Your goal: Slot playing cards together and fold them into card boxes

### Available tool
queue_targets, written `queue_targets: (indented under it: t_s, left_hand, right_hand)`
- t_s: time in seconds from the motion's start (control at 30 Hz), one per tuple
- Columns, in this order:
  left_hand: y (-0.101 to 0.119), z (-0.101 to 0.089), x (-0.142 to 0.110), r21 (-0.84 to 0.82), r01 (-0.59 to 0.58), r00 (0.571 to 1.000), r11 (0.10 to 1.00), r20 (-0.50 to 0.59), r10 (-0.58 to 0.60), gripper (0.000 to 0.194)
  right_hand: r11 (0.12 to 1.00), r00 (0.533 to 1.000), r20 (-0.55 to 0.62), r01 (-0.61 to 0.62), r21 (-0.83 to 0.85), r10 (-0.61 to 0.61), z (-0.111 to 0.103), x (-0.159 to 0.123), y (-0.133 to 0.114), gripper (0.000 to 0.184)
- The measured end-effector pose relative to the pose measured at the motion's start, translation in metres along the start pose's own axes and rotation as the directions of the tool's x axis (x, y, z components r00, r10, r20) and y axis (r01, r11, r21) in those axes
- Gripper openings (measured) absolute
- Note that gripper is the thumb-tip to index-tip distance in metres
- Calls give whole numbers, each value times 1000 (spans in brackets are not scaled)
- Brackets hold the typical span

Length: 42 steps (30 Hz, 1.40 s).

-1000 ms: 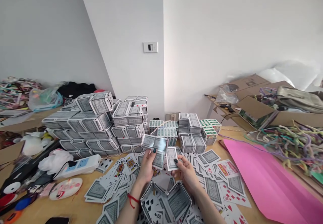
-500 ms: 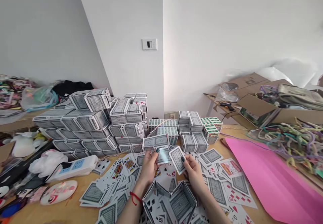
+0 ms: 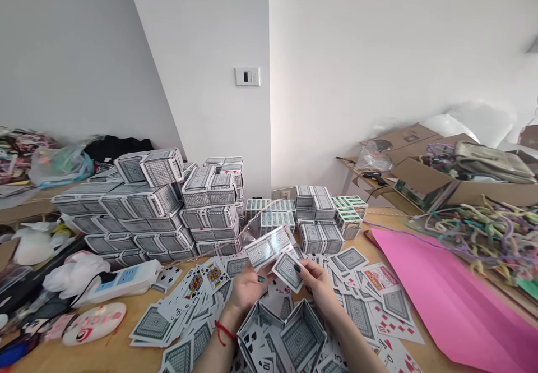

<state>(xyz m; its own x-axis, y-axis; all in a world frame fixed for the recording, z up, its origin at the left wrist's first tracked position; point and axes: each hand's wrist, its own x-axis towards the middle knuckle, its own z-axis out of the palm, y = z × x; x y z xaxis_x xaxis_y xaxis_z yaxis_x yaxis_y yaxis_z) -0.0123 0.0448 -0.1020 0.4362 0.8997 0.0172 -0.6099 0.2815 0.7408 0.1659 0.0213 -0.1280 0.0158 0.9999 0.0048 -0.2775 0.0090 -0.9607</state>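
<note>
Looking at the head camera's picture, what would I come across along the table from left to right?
White power strip → face-up picture cards → left hand → single face-down card → right hand → pink sheet.

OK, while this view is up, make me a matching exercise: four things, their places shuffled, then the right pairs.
1. Single grey-backed, white-bordered playing card
2. Heart-shaped open frame of grey-backed cards
3. Large bright-pink sheet
4. White rectangular switch plate

A. Right side of the brown table
B. On the pale wall
C. Pinched in the right hand
D. Between the two forearms

Pairs: 1-C, 2-D, 3-A, 4-B
</note>
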Motion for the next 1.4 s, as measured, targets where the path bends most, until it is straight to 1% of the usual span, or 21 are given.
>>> queue_targets:
  t_s: [0.07,0.13,0.23,0.33,0.4,0.5,0.57,0.67,0.73,0.83,0.93,1.0,1.1,1.2,1.33,1.4]
  left_hand:
    - [12,1,-5,-114,20,998,993,60,-13,56]
    - [23,0,-7,-161,68,995,985,82,-55,64]
    - [29,-6,-5,-116,145,989,983,4,-145,60]
    - [21,-16,-1,1,201,974,980,-111,-200,52]
    - [14,-21,0,43,274,952,961,-151,-265,47]
    - [8,-24,0,52,368,926,928,-117,-360,38]
    - [7,-23,-1,48,387,921,921,-74,-383,35]
    - [10,-21,-1,38,382,923,923,-74,-379,35]
    - [12,-21,-1,18,370,925,929,-97,-367,35]
    - [16,-22,-1,-22,322,936,947,-142,-322,35]
    - [18,-23,-2,-44,249,945,968,-207,-252,32]
    - [19,-24,-2,-35,213,943,976,-255,-215,29]
    - [20,-24,0,-31,160,935,987,-315,-162,35]
    - [21,-26,2,-52,104,930,993,-348,-116,41]
    - [20,-28,3,-39,91,923,995,-371,-99,42]
    - [19,-28,3,-12,102,926,995,-364,-99,46]
  right_hand:
    - [1000,1000,-26,16,-9,-16,-4,0,-2,31]
    - [1000,999,-33,19,-16,-19,-7,0,-3,31]
    - [999,1000,9,10,-53,-9,-9,1,-1,31]
    - [995,996,89,-6,-95,15,-10,3,5,32]
    - [993,993,114,1,-121,13,-11,3,9,32]
    - [985,994,111,24,-169,-5,-9,3,10,32]
    - [980,993,113,51,-191,-29,-8,3,7,31]
    - [980,991,88,116,-163,-102,-6,4,0,29]
    - [989,993,23,121,-80,-120,-7,4,-2,28]
    - [994,994,-104,43,102,-32,-12,5,-1,25]
    - [967,986,-163,-3,254,45,-17,6,2,23]
    - [940,987,-158,13,342,43,-19,8,2,21]
    - [901,994,-104,7,434,43,-19,10,2,22]
    - [901,994,-84,-20,433,63,-19,10,1,24]
    - [903,993,-96,-24,429,72,-16,9,1,46]
    - [898,994,-69,-40,438,78,-14,9,1,44]
